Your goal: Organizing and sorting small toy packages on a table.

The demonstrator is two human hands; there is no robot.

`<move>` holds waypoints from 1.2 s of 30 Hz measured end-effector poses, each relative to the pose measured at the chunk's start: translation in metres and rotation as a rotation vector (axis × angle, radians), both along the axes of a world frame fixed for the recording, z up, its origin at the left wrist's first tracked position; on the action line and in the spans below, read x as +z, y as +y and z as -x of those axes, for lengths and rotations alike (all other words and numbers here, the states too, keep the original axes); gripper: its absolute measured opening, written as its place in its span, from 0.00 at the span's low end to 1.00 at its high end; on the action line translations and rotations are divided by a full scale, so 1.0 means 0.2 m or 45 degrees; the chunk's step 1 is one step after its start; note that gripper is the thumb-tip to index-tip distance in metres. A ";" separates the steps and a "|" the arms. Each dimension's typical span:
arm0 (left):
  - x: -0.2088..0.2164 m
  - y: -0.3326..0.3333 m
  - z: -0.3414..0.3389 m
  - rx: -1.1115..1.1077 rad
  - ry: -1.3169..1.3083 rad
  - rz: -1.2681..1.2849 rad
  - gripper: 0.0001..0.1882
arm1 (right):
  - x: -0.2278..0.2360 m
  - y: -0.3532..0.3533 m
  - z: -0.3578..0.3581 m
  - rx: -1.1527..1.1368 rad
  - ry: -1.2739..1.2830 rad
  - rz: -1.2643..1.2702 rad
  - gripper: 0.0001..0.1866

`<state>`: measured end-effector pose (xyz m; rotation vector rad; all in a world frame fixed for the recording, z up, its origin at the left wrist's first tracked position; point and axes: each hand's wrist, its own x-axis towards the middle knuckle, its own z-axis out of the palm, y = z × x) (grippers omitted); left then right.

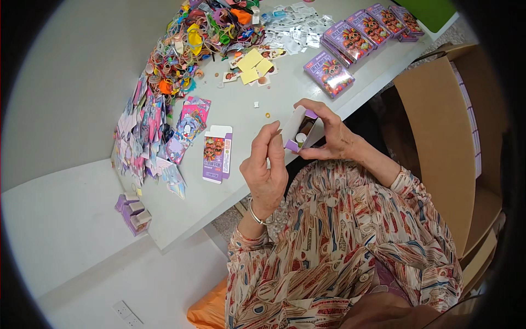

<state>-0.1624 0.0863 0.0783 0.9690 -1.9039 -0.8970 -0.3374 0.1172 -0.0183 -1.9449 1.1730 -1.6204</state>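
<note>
In my right hand (335, 134) is a small purple-and-white carton (295, 122), its end open toward me. Fingers and thumb grip it from the right side. Inside the carton, a small white round piece (301, 137) and something brown can be made out. My left hand (267, 167), with a bracelet at the wrist, is raised just left of the carton. Its fingers are bent and drawn together; whether they pinch anything is hidden. On the table left of that hand lies a flattened printed purple carton (217, 154).
Several filled purple boxes (356, 41) stand at the far right of the table (241, 118). Colourful loose trinkets (189, 49), folded printed sheets (143, 131), white sachets (296, 27) and yellow paper squares (251, 64) cover its far and left parts. A large cardboard box (438, 137) stands at right.
</note>
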 end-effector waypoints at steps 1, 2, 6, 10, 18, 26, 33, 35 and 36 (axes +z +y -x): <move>-0.01 0.00 0.00 0.006 -0.004 0.004 0.12 | 0.00 0.00 0.00 -0.019 0.011 -0.031 0.52; -0.02 0.00 0.00 0.010 -0.020 0.016 0.12 | 0.01 0.01 0.00 -0.036 0.022 -0.060 0.51; -0.03 -0.03 0.01 0.006 -0.034 0.091 0.12 | 0.09 0.04 0.01 -0.079 0.017 -0.487 0.50; -0.05 -0.18 -0.06 0.150 -0.086 0.078 0.09 | 0.07 0.02 0.02 -0.188 0.093 -0.399 0.50; -0.28 -0.80 -0.59 0.434 -0.882 0.688 0.17 | 0.15 -0.02 0.01 -0.231 0.262 -0.565 0.50; -0.42 -0.90 -0.63 0.459 -0.993 0.581 0.24 | 0.17 -0.01 0.01 -0.229 0.199 -0.725 0.49; -0.21 -0.88 -0.68 0.688 -1.130 0.947 0.08 | 0.10 -0.01 0.00 -0.231 0.182 -0.492 0.45; -0.08 -0.82 -0.59 0.809 -1.145 1.189 0.06 | 0.10 0.00 0.01 -0.247 0.185 -0.487 0.44; -0.04 -0.77 -0.54 0.771 -0.910 1.170 0.06 | 0.10 0.00 0.01 -0.239 0.188 -0.466 0.44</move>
